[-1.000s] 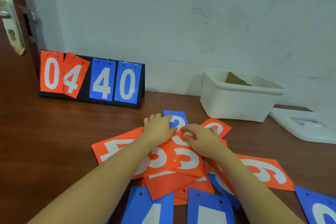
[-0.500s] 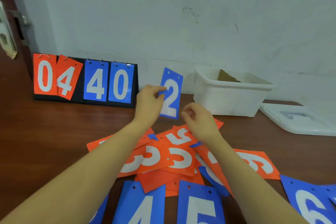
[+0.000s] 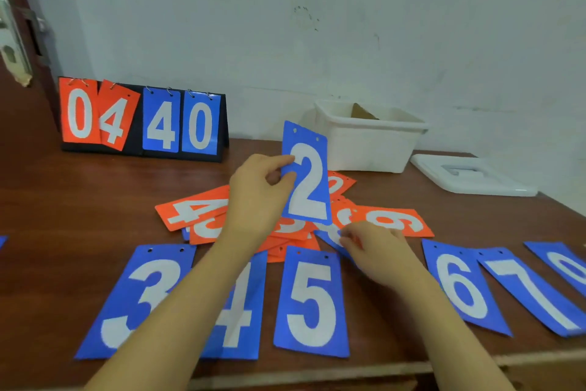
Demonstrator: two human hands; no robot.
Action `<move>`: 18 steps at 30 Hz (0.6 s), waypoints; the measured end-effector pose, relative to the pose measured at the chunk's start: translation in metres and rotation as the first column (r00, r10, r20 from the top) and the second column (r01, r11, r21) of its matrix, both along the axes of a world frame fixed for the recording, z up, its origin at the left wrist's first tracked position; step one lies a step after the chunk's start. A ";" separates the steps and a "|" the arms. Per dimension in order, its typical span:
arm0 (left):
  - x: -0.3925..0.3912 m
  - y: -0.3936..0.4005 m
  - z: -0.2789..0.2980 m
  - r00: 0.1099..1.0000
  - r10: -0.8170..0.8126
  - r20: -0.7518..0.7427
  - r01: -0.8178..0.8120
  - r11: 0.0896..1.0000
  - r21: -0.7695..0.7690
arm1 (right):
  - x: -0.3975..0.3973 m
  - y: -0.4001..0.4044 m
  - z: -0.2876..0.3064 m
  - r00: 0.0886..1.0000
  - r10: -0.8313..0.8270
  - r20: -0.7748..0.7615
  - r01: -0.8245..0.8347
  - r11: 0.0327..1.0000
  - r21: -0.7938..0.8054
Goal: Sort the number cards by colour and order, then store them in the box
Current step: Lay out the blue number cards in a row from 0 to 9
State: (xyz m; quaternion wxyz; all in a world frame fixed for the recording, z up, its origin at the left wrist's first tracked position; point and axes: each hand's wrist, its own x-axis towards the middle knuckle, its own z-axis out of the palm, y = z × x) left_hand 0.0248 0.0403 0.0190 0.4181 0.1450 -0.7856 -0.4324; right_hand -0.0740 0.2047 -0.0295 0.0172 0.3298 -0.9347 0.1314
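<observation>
I am partway through the sorting step, building the blue run along the desk's (image 3: 79, 200) front edge. My left hand (image 3: 257, 197) holds the blue 2 (image 3: 309, 181) upright above the pile, my thumb and fingers pinched on its left edge. My right hand (image 3: 374, 244) is down at the right side of the orange pile (image 3: 203, 213) in the middle of the desk, its fingers curled onto a blue card (image 3: 329, 236) that pokes out from under the orange ones; I cannot tell whether they have gripped it.

Along the front edge lie the blue 3 (image 3: 136, 298), 4 (image 3: 241, 308), 5 (image 3: 312, 305), 6 (image 3: 463, 289) and 7 (image 3: 532, 292), face up, with one more blue card (image 3: 564, 267) cut off at the right. The box (image 3: 371, 143) stands open near the back edge, its lid (image 3: 472, 175) beside it to the right, and the scoreboard (image 3: 142, 121) sits at the back left.

As I judge it, the 2 belongs left of the 3, near the front left corner, so my left arm must swing it across and lay it flat, face up. The orange cards are not yet ordered, and nothing sorted has gone into the box.
</observation>
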 end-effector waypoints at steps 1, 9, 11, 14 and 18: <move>0.006 0.003 -0.004 1.000 0.002 -0.017 -0.001 0.999 0.050 | -0.001 0.002 -0.002 0.999 -0.035 -0.026 0.036 0.999 0.024; 0.011 0.004 -0.033 0.996 0.087 -0.013 -0.086 0.995 0.047 | 0.000 0.007 -0.012 0.989 -0.100 -0.105 0.107 0.992 0.062; 0.009 0.004 -0.042 0.997 0.082 0.006 -0.081 0.997 -0.014 | -0.003 0.004 -0.011 0.980 -0.171 -0.097 0.176 0.983 0.043; 0.005 0.003 -0.055 0.990 0.063 0.126 -0.049 0.992 -0.115 | -0.005 -0.001 -0.007 0.978 -0.205 -0.034 0.208 0.969 0.132; 0.001 -0.001 -0.068 0.911 0.093 0.402 -0.003 0.976 -0.218 | -0.001 0.006 -0.003 0.984 -0.166 0.068 0.152 0.973 0.174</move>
